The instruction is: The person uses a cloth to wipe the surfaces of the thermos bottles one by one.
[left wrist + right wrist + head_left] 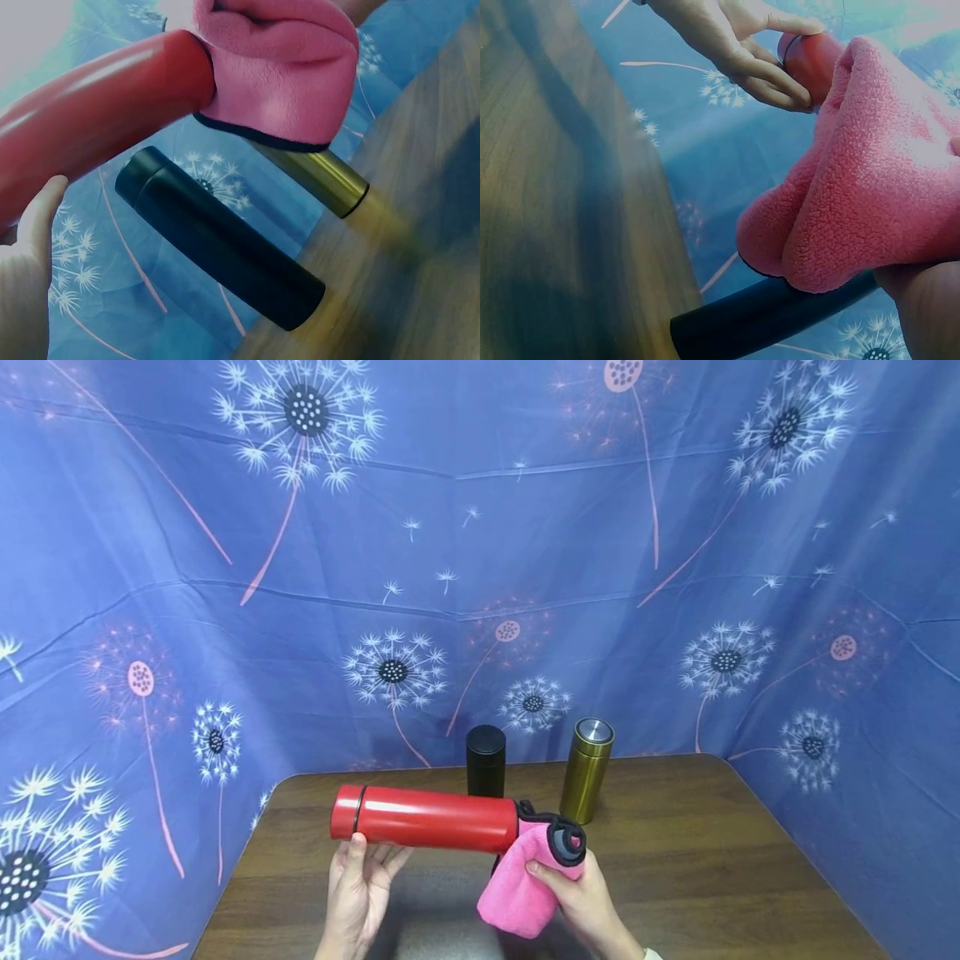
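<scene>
A red bottle [435,818] is held sideways above the table, its capped end to the left. My left hand [358,889] holds that end from below, thumb near the dark ring. Around the other end lies a pink cloth [521,881] with black edging, which my right hand [588,897] grips, thumb on top. In the left wrist view the cloth [285,82] meets the end of the red bottle [112,105]. The right wrist view shows the cloth [877,172] hanging in folds, hiding most of the bottle and the right fingers.
A black bottle [486,760] stands upright at the table's back, behind the red one. To its right stands a gold bottle [587,772] with a silver lid. The brown wooden table [712,860] ends at a blue dandelion-patterned curtain [450,552].
</scene>
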{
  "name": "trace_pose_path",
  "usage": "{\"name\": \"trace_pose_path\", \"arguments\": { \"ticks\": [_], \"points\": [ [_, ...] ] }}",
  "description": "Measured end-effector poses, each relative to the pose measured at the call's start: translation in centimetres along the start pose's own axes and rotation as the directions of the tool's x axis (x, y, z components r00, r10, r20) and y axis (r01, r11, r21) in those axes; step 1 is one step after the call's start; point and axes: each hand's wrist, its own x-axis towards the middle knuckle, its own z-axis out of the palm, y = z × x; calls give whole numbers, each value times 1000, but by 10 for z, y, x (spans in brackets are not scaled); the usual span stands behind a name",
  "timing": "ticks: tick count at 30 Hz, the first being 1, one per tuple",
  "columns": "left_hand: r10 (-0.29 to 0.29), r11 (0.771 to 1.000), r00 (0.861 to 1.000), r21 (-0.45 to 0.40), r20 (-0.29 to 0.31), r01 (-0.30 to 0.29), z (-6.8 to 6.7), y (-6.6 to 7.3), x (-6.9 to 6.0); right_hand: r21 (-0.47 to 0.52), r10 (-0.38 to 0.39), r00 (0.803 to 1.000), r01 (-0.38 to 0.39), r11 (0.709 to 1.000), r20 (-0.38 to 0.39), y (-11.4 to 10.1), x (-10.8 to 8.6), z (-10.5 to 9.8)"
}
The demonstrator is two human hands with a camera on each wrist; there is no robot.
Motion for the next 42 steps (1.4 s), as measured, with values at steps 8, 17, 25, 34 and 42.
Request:
{"name": "trace_pose_path", "arguments": {
  "ticks": [8, 17, 25, 34, 42],
  "points": [
    [-18, 998, 999, 54, -39, 20, -3, 1, -1, -32, -74, 996, 73, 997, -41, -8, 0, -4],
    [4, 973, 998, 230, -62, 10, 1, 21, 10, -120, -83, 995, 76, 990, -52, -15, -3, -17],
    [51, 878, 993, 479, -110, 9, 15, 51, 36, -124, -48, 997, 41, 991, -62, -13, -9, -26],
    [77, 667, 987, 743, -144, 56, 26, 76, 72, -223, 17, 994, -41, 974, -108, -14, -16, -31],
    [157, 307, 966, 940, -204, 148, 16, 81, 97, -204, 20, 997, -34, 978, -70, -11, -18, -33]
  ]
}}
